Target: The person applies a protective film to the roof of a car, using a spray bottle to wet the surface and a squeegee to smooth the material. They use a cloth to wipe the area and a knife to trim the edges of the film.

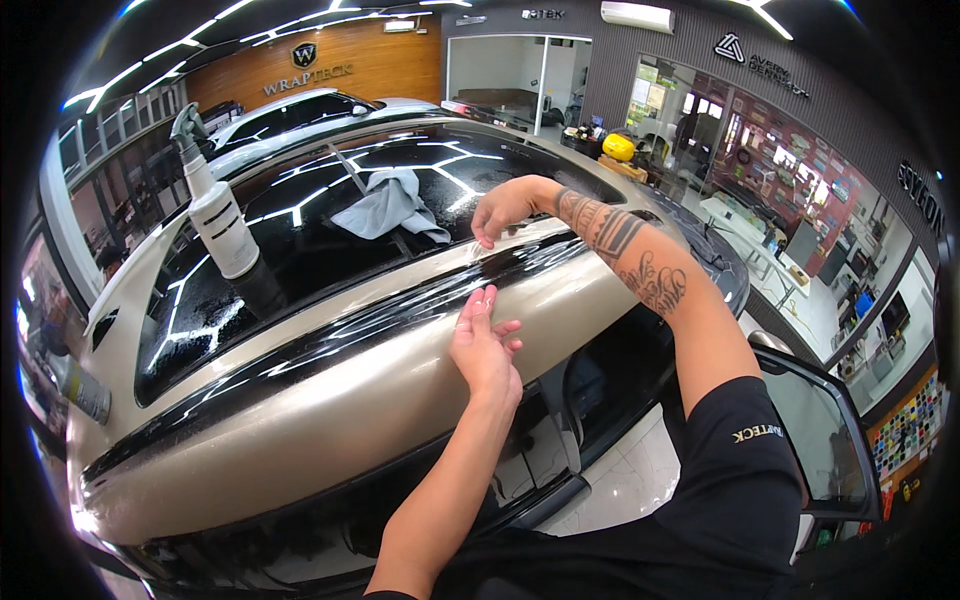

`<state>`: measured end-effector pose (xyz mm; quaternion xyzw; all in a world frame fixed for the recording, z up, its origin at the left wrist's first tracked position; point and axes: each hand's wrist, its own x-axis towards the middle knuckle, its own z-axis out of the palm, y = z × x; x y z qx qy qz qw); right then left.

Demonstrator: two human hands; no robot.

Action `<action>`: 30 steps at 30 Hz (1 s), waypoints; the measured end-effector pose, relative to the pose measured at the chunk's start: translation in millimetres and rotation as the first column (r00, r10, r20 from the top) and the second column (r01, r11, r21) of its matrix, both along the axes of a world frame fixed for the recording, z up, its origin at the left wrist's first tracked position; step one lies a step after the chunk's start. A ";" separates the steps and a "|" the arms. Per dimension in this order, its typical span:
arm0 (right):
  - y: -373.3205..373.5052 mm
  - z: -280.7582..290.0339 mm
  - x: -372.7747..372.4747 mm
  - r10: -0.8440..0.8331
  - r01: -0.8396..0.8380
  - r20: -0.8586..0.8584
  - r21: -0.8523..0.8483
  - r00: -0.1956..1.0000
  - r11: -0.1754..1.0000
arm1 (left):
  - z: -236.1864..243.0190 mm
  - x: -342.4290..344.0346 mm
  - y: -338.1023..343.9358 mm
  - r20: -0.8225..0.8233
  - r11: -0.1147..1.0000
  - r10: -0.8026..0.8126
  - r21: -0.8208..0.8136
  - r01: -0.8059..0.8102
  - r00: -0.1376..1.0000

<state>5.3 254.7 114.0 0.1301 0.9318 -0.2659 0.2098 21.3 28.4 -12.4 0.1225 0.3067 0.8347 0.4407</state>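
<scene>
The left hand (486, 350) is half open, the right hand (508, 212) loosely curled, any hold I cannot tell; careless lowering may smudge the black strip (400, 303) along the roof (300, 255)'s near edge

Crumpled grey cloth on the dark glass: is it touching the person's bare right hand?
Apart: the head view shows dark glass between the cloth and the right hand.

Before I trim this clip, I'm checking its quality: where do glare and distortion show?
Head view: the dark glass carries white glare streaks; head view: the grey wall leans toward the rim, and the corners go black; head view: the cloth, left hand and right hand look fairly sharp.
</scene>
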 end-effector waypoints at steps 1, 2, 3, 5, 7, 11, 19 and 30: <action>1.0 0.0 2.8 0.027 -0.026 -0.053 0.022 0.998 0.999 | -1.6 0.8 0.5 -0.009 1.000 0.007 0.003 -0.007 1.000; 2.1 0.6 4.8 0.005 0.000 -0.102 0.053 0.995 0.999 | -1.0 0.9 2.5 -0.016 0.999 0.035 -0.005 -0.035 0.999; 3.1 2.9 5.1 0.038 -0.031 -0.120 0.064 0.992 0.997 | -0.7 0.6 3.0 -0.015 0.999 0.037 -0.010 -0.038 0.999; 2.8 2.5 9.4 0.036 -0.027 -0.138 0.070 0.990 0.997 | 0.8 1.3 2.7 -0.011 0.999 0.044 -0.020 -0.044 0.999; -2.0 -1.8 5.6 -0.022 0.030 -0.100 0.069 0.995 0.997 | 1.1 2.5 1.4 -0.024 0.997 0.066 -0.037 -0.067 0.998; -3.0 -6.2 1.5 -0.030 0.033 -0.033 0.086 0.999 0.996 | -0.6 4.9 1.5 -0.051 0.995 0.084 -0.044 -0.086 0.995; -0.5 -12.7 1.8 -0.054 0.059 -0.088 0.058 0.995 0.997 | -6.1 4.4 4.1 -0.096 0.991 0.134 -0.001 -0.134 0.986; -6.2 -18.3 7.5 -0.056 0.066 -0.077 0.137 0.996 0.988 | 5.4 4.7 1.8 -0.046 0.987 0.107 -0.114 -0.112 0.993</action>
